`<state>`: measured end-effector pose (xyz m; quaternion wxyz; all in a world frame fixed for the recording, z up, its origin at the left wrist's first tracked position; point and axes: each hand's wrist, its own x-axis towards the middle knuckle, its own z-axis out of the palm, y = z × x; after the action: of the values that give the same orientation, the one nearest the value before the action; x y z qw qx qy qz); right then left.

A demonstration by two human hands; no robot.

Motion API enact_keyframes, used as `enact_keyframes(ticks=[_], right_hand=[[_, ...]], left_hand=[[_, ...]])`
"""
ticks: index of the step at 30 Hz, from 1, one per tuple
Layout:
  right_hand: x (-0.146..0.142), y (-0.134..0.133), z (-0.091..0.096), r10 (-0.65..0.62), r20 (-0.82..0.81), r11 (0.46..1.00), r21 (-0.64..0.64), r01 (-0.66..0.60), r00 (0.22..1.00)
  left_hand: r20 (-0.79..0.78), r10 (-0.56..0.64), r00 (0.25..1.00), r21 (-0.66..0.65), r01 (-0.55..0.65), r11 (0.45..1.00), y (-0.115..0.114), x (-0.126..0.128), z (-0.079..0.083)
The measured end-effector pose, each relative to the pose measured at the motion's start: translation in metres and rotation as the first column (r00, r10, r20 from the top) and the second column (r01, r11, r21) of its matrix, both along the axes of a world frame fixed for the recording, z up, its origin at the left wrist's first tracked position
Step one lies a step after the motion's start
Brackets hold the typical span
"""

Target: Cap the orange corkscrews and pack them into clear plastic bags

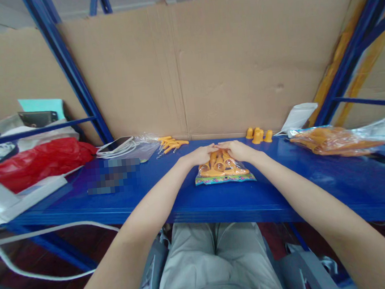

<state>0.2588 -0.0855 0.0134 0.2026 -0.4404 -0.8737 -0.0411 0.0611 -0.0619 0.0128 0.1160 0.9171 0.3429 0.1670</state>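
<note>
Cardboard [239, 59] stands upright along the table's back edge. The blue table [218, 205] runs across below it, its front edge just beyond the person's lap [212, 259]. A blue post [68, 70] rises near the back left corner, and another [349, 54] rises toward the back right corner.

At the table's left end lies a crumpled red bag [42, 162], with a white box [31, 197] just in front of it. Toward the right end a clear packet [334, 141] of orange pieces lies on its side.

The filled bag [224, 173] lies at mid-table, between the back and front edges, its printed strip toward the front edge. It is clear, and orange tubes show inside, some with round open ends facing the person.

The left hand [204, 154] is at the bag's far left corner, the right hand [236, 149] at its far right. The fingers of both are narrow, close together, and the fingertips nearly meet over the far end; I cannot tell whether they pinch the film or only rest on it.

Near the back left corner a phone [120, 144] lies beside a coiled white cable [117, 152]. Orange-handled corkscrews [173, 144] are heaped by the back edge, left of the hands. Small orange cups [259, 135] stand in a cluster by the back edge, right of the hands.
</note>
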Motion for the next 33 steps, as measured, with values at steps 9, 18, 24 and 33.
enact_keyframes(ticks=[9,18,24,33], right_hand=[[-0.003,-0.019,0.02,-0.141,0.147,0.98,-0.12,0.159,0.979],[-0.016,-0.015,0.01,-0.267,0.04,0.942,-0.202,0.269,0.963],[-0.023,-0.018,0.011,-0.407,0.064,0.891,-0.192,0.412,0.911],[-0.018,-0.026,0.017,-0.471,0.145,0.866,-0.115,0.487,0.87]], left_hand=[[-0.324,0.049,0.945,-0.06,-0.072,0.996,-0.017,0.011,0.01],[-0.257,0.147,0.955,-0.037,-0.161,0.986,-0.012,0.016,-0.001],[-0.161,0.347,0.924,0.17,-0.321,0.932,-0.025,0.02,-0.001],[-0.228,0.476,0.849,0.199,-0.438,0.876,-0.038,0.025,0.007]])
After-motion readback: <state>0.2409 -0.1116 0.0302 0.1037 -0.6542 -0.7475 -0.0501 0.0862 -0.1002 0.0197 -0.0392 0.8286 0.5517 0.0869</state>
